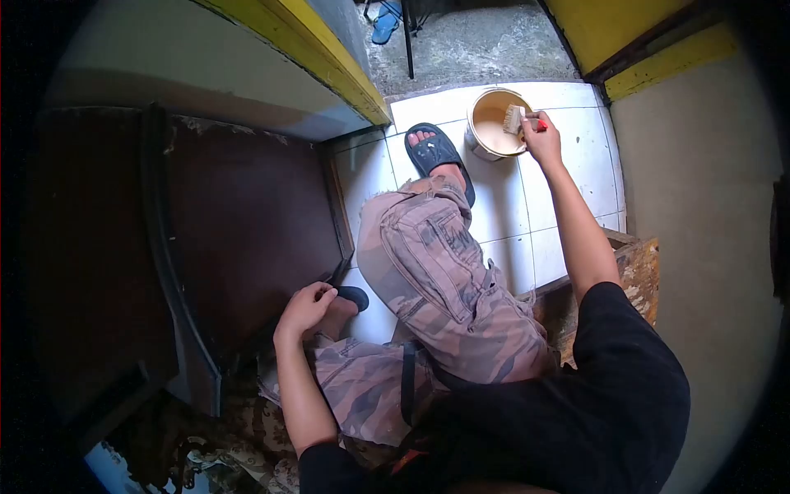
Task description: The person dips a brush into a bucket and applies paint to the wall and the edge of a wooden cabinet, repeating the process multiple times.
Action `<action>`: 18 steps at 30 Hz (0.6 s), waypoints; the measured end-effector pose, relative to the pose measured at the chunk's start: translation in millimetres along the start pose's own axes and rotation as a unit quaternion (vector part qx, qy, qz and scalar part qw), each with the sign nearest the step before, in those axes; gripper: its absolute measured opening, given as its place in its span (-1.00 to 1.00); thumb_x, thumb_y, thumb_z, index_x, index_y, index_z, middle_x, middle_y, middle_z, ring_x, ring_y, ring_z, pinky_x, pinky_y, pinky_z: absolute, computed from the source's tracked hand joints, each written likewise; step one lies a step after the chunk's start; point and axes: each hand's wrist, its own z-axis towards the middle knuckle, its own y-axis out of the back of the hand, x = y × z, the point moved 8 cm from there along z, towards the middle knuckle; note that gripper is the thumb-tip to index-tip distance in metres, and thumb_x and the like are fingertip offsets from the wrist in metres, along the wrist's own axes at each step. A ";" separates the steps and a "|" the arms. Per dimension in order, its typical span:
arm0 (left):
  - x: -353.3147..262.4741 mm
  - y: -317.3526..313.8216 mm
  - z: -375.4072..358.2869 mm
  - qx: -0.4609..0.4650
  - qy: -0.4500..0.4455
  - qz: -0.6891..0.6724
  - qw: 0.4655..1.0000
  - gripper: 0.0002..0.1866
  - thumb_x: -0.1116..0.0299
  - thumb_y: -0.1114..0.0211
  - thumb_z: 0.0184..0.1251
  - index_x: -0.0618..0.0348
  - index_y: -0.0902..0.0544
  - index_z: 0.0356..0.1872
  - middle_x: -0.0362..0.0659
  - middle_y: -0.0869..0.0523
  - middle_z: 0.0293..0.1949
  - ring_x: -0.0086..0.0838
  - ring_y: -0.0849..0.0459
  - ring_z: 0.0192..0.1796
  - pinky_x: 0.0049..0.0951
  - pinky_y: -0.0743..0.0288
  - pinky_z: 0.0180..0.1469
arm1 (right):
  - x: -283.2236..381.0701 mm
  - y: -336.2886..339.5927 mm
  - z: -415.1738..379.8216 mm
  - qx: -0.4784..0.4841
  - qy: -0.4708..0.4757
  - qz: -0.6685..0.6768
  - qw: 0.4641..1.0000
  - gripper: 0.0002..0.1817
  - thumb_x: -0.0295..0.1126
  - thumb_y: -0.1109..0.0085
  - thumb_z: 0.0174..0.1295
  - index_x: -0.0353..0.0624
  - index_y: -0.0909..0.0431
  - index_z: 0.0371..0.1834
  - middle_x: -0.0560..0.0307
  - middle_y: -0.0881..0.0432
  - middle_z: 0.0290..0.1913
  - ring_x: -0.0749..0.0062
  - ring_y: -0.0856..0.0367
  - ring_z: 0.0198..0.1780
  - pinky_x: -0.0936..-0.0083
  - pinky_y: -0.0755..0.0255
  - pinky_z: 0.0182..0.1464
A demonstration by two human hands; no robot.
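Observation:
My right hand (542,142) grips a paintbrush (513,120) with pale bristles and a red handle. The brush overlaps the right side of a round paint bucket (484,145), its bristles over the opening. Cream-coloured paint (495,132) fills the lower part of the bucket, which stands on white floor tiles. Well away from it, my left hand (306,311) hangs by my left leg with fingers loosely bent and nothing visible in them. A dark wooden panel (247,222) is close beside that hand.
My foot in a black slide sandal (434,151) is just left of the bucket. A yellow door frame (329,58) rises at the upper left. Beyond the tiles lies rough concrete (485,58) with blue flip-flops (384,25). A beige wall (691,206) runs along the right.

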 end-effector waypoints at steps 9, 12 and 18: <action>-9.8 9.8 10.2 -0.025 0.020 0.032 0.999 -0.59 0.14 -0.16 0.24 0.30 -0.62 -0.08 0.14 -0.67 -0.12 -0.03 -0.62 -0.01 -0.26 -0.45 0.08 | -31.9 -97.2 42.3 0.168 -0.051 -0.142 0.974 -0.70 -0.15 -0.19 0.13 -0.13 -0.54 -0.22 -0.12 -0.66 -0.28 0.06 -0.66 -0.22 0.24 -0.51 -0.15; -12.8 12.3 9.7 -0.028 0.012 0.032 0.999 -0.58 0.13 -0.17 0.24 0.30 -0.62 -0.07 0.15 -0.66 -0.10 -0.03 -0.61 0.01 -0.26 -0.44 0.10 | -34.4 -111.3 39.1 0.183 -0.041 -0.151 0.971 -0.68 -0.14 -0.18 0.11 -0.14 -0.54 -0.20 -0.17 -0.64 -0.15 -0.06 -0.58 -0.04 0.18 -0.44 0.01; -14.9 16.8 9.2 -0.037 -0.008 0.038 0.999 -0.56 0.09 -0.14 0.25 0.31 -0.62 -0.10 0.17 -0.64 -0.12 -0.02 -0.59 0.01 -0.24 -0.43 0.10 | -50.0 -127.0 42.3 0.141 0.017 -0.202 0.969 -0.52 0.10 -0.10 0.20 -0.15 -0.54 -0.21 -0.15 -0.65 -0.21 -0.05 -0.61 -0.12 0.21 -0.46 -0.06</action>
